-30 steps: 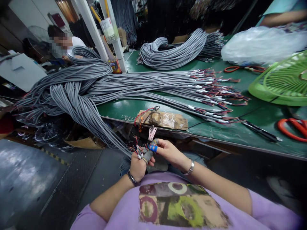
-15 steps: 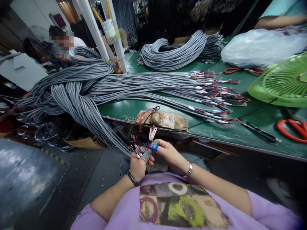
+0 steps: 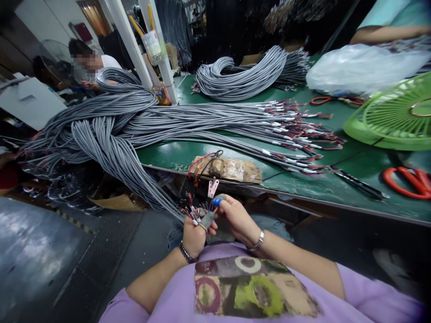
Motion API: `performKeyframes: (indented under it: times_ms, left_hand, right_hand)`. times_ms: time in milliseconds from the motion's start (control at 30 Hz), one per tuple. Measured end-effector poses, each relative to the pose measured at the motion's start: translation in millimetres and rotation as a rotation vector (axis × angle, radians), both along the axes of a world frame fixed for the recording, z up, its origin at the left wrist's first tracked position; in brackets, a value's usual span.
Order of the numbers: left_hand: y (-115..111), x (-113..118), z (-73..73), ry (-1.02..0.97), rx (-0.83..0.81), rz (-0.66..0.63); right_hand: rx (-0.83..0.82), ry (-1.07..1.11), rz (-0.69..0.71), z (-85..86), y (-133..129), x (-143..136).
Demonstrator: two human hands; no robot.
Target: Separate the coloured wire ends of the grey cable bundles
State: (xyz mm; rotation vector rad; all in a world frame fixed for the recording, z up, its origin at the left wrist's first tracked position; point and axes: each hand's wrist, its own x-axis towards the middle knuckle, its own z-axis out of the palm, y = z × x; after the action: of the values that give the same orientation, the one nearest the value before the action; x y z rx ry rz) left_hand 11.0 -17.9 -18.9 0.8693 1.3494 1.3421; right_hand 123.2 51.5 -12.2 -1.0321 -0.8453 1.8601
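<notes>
In front of my body, below the bench edge, my left hand (image 3: pixel 195 233) is closed around the ends of a bundle of grey cables (image 3: pixel 158 197), with thin coloured wires fanning out above the fist. Grey covers sit on its thumb and finger. Right beside it, my right hand (image 3: pixel 234 217) has its thumb and index finger pinched at the coloured wires (image 3: pixel 211 207); blue tape wraps one fingertip. A pink clip (image 3: pixel 213 188) hangs just above the fingers, near a wooden block (image 3: pixel 232 169) at the bench edge.
The green bench (image 3: pixel 175 154) carries long grey cables (image 3: pixel 202 117), a coiled bundle (image 3: pixel 242 80), a black-handled tool (image 3: pixel 362 184), orange-handled scissors (image 3: pixel 407 181), a green fan (image 3: pixel 397 114) and a plastic bag (image 3: pixel 363 69). People are at the back left and upper right.
My right hand has shifted slightly left and away from my left thumb, uncovering more coloured wires. My left hand keeps its hold. The whole view has moved a little.
</notes>
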Motion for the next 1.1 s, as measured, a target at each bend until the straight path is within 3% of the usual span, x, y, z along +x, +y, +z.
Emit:
performKeyframes:
  times_ms: [67,133,300,433,1100]
  left_hand:
    - [-1.0,-0.8,3.3,-0.011,0.002,-0.009]
    - [-0.2,-1.8,7.7,-0.047,0.001,0.021]
    - [9.3,-0.7,19.6,-0.176,0.008,0.086]
    - [16.5,2.9,23.6,-0.190,0.003,0.077]
    - [25.5,7.7,13.8,-0.117,-0.094,0.026]
  right_hand:
    - [-0.080,0.078,-0.072,0.2,7.5,4.5]
    - [-0.152,0.148,-0.052,1.2,15.4,9.4]
    - [-0.253,0.207,0.163,4.3,29.7,9.1]
    - [-0.192,0.291,0.269,6.7,37.8,0.6]
    - [-0.198,0.291,0.099,8.3,35.2,-12.7]
